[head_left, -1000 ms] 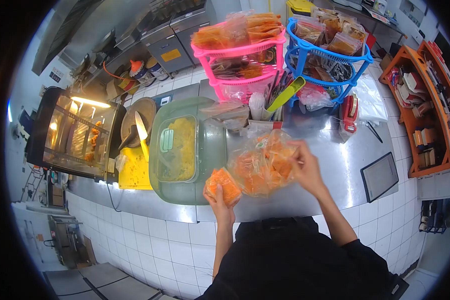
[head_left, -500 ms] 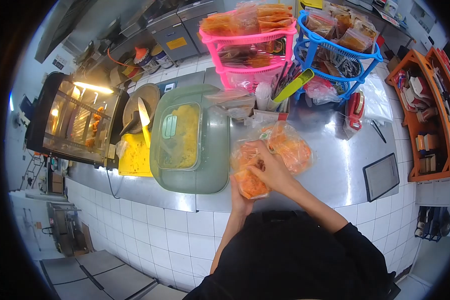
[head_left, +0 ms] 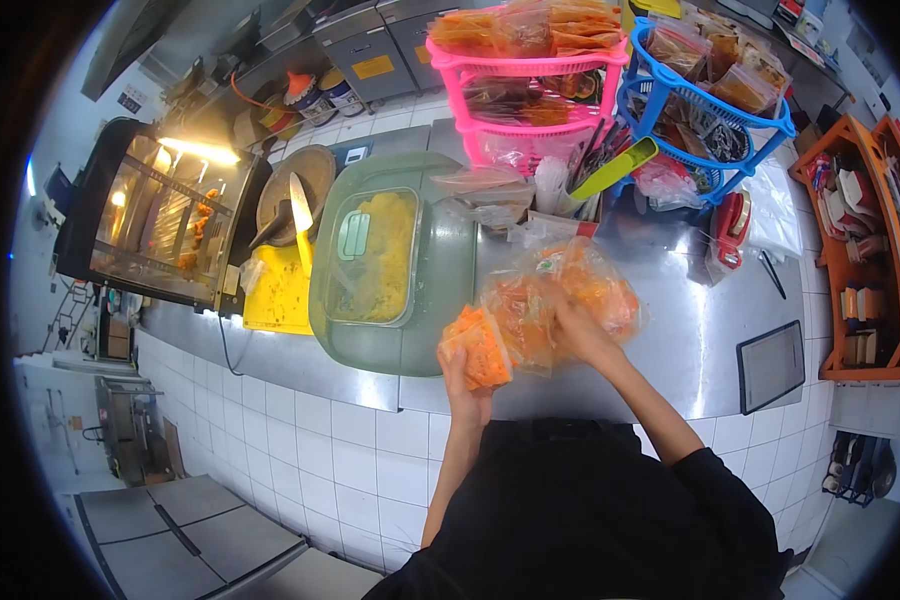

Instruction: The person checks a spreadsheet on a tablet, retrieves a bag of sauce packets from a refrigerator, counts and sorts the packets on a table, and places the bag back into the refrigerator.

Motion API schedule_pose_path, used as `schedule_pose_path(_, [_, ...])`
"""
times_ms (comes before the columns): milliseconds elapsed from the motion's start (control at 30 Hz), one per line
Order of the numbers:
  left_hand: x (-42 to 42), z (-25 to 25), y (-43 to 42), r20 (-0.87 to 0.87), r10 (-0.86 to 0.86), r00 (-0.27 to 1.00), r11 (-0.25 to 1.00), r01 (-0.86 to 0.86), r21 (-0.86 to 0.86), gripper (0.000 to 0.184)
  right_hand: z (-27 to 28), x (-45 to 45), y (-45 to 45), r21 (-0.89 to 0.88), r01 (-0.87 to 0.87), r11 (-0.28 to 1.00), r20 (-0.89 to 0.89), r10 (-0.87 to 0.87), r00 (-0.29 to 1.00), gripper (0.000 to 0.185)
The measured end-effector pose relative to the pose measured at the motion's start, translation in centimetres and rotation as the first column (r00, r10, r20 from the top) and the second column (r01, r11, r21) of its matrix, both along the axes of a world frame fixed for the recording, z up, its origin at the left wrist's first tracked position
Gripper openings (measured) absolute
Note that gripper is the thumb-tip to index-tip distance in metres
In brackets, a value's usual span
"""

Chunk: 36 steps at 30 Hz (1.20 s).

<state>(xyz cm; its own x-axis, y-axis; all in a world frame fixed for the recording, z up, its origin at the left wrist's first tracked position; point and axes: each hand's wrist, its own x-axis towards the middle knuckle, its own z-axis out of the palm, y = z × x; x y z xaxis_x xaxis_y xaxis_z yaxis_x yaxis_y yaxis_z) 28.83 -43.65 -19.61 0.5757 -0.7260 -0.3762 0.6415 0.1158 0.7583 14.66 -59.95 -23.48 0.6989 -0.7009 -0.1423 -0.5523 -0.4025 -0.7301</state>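
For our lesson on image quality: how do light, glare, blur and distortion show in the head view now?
Head view: white glare streaks the steel table; the warmer's lamp glows yellow; the right hand looks soft, perhaps from motion; lines between floor tiles bow, with a black, rounded border at the sides.

Bright — steel glare, edges warped
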Motion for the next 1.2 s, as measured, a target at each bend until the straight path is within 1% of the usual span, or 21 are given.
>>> schedule_pose_path(67, [0.2, -0.1, 0.1, -0.019, 0.026, 0.999, 1.0, -0.026, -0.017, 0.055, -0.6, 0.5, 0.5, 0.033, -0.192, 0.981, -0.015, 0.193, 0.981, 0.083])
schedule_pose_path(133, [0.8, -0.2, 0.5, -0.029, 0.038, 0.999, 0.998, -0.039, -0.04, 0.056, -1.1, 0.9, 1.5, -0.249, -0.179, 0.952, 0.045, 0.196, 0.98, 0.083])
schedule_pose_path(167, [0.8, 0.0, 0.4, -0.028, 0.085, 0.996, 0.996, -0.086, -0.037, 0.056, -1.3, 1.1, 1.9, -0.383, -0.161, 0.909, 0.074, 0.204, 0.976, 0.083])
schedule_pose_path(233, [0.7, 0.7, 0.0, -0.027, 0.177, 0.984, 0.984, -0.178, -0.034, 0.057, -2.7, 1.8, 2.6, -0.405, -0.111, 0.908, 0.05, 0.143, 0.989, 0.083])
schedule_pose_path(267, [0.8, 0.7, 0.0, -0.018, 0.179, 0.984, 0.983, -0.18, -0.028, 0.057, -3.3, 2.0, 2.6, -0.417, -0.085, 0.905, 0.038, 0.111, 0.993, 0.083])
schedule_pose_path(367, [1.9, -0.2, 0.5, 0.003, 0.154, 0.988, 0.988, -0.153, -0.035, 0.054, -3.6, 2.1, 2.0, -0.204, 0.009, 0.979, 0.14, 0.02, 0.99, 0.079])
schedule_pose_path(400, [2.4, -1.1, 1.0, 0.002, 0.122, 0.993, 0.991, -0.122, -0.049, 0.051, -3.2, 1.8, 1.7, -0.034, 0.029, 0.999, 0.161, -0.023, 0.987, 0.077])
schedule_pose_path(467, [2.8, -1.6, 1.3, 0.014, 0.095, 0.995, 0.995, -0.094, -0.039, 0.049, -0.9, 0.3, 0.7, 0.301, 0.06, 0.952, 0.178, -0.118, 0.977, 0.075])
schedule_pose_path(533, [2.6, -1.6, 1.0, 0.038, 0.107, 0.994, 0.994, -0.107, 0.008, 0.049, 1.1, -2.1, 0.1, 0.002, 0.104, 0.995, 0.215, -0.102, 0.971, 0.067])
schedule_pose_path(567, [2.4, -1.3, 0.7, 0.045, 0.099, 0.994, 0.995, -0.1, 0.022, 0.05, 2.7, -2.9, 0.0, -0.149, 0.124, 0.981, 0.229, -0.088, 0.969, 0.064])
schedule_pose_path(667, [1.1, -0.6, -0.3, 0.076, 0.075, 0.994, 0.993, -0.082, 0.083, 0.052, 9.2, -4.1, -0.4, -0.045, 0.375, 0.926, 0.276, -0.349, 0.896, 0.045])
schedule_pose_path(700, [0.5, -0.6, -0.7, 0.094, 0.064, 0.994, 0.991, -0.075, 0.111, 0.054, 10.6, -3.9, 0.1, 0.078, 0.387, 0.919, 0.376, -0.387, 0.842, 0.038])
schedule_pose_path(767, [-0.8, -0.2, -1.4, 0.107, 0.052, 0.993, 0.986, -0.069, 0.154, 0.055, 12.5, -2.5, 1.1, 0.318, 0.359, 0.877, 0.542, -0.479, 0.691, 0.027])
schedule_pose_path(833, [-2.1, 0.6, -2.3, 0.098, 0.053, 0.994, 0.981, -0.071, 0.18, 0.054, 11.6, -1.1, 2.4, 0.41, 0.268, 0.872, 0.502, -0.461, 0.732, 0.027])
schedule_pose_path(867, [-2.7, 0.7, -2.6, 0.084, 0.057, 0.995, 0.987, -0.069, 0.144, 0.054, 10.8, -0.4, 3.1, 0.453, 0.222, 0.863, 0.485, -0.448, 0.751, 0.027])
schedule_pose_path(967, [-3.3, -0.2, -3.3, 0.046, 0.077, 0.996, 0.997, -0.076, -0.016, 0.052, 9.0, 2.1, 5.3, 0.285, 0.241, 0.928, 0.544, -0.364, 0.756, 0.03])
schedule_pose_path(1033, [-2.6, -3.4, -3.6, 0.016, 0.086, 0.996, 0.98, -0.082, -0.181, 0.053, 9.8, 2.5, 5.7, 0.043, 0.28, 0.959, 0.475, -0.267, 0.838, 0.031])
schedule_pose_path(1067, [-2.4, -3.0, -3.9, 0.069, 0.06, 0.996, 0.987, -0.048, -0.156, 0.054, 10.2, 2.6, 5.7, -0.082, 0.291, 0.953, 0.429, -0.23, 0.874, 0.032])
schedule_pose_path(1100, [-2.2, -2.6, -4.1, 0.122, 0.031, 0.992, 0.992, -0.016, -0.127, 0.056, 9.7, 2.6, 5.6, -0.26, 0.309, 0.915, 0.408, -0.186, 0.894, 0.046])
schedule_pose_path(1133, [-2.0, -1.8, -4.4, 0.173, 0.001, 0.985, 0.995, 0.016, -0.094, 0.058, 10.5, 2.6, 4.9, -0.162, 0.285, 0.945, 0.437, -0.191, 0.879, 0.052])
schedule_pose_path(1200, [-1.7, 0.7, -5.3, 0.274, 0.076, 0.959, 0.984, -0.027, -0.177, 0.06, 12.4, 2.5, 3.5, 0.032, 0.217, 0.976, 0.49, -0.204, 0.847, 0.065])
